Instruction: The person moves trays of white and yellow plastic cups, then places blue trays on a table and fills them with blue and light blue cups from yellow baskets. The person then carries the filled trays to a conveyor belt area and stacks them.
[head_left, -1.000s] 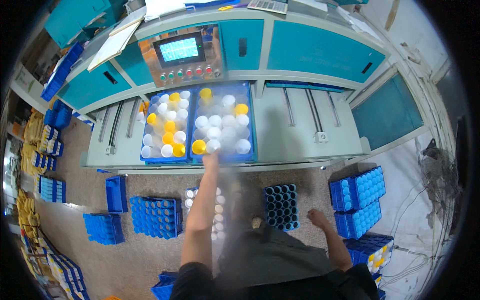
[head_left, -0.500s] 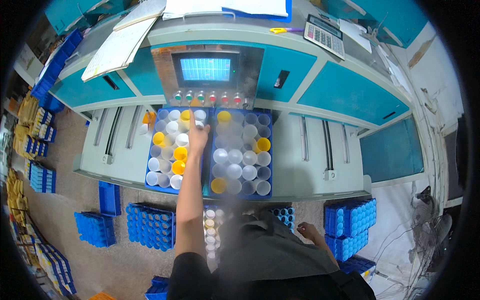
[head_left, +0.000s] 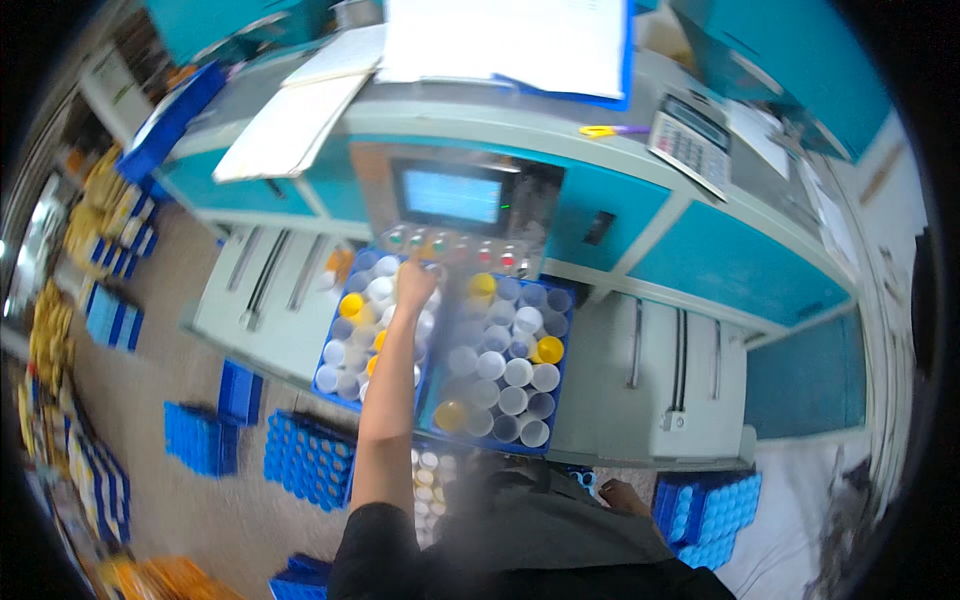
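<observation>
My left hand [head_left: 416, 286] reaches over the left blue crate [head_left: 338, 400] of white, clear and yellow cups. Its index finger points at the row of round green and red buttons [head_left: 440, 244] under the lit screen [head_left: 452, 196]. Blur hides whether the fingertip touches a button. Nothing shows in that hand. Beside it stands a second blue crate [head_left: 565, 375] of similar cups, partly veiled by a hazy smear. My right hand [head_left: 622, 497] hangs low at my right side, its fingers curled in with nothing visible in them.
Teal cabinets [head_left: 700, 238] line the back, with papers [head_left: 290, 120], a calculator [head_left: 692, 143] and a yellow-purple pen [head_left: 612, 130] on top. Metal rails [head_left: 678, 365] flank the crates. Blue crates of cups [head_left: 310, 458] stand on the floor, and more blue stacks [head_left: 728, 510] at right.
The view has shifted and tilted, so the bench sits lower and further right. My left hand has moved closer to the buttons, finger still pointing. My right hand remains low at my side.
</observation>
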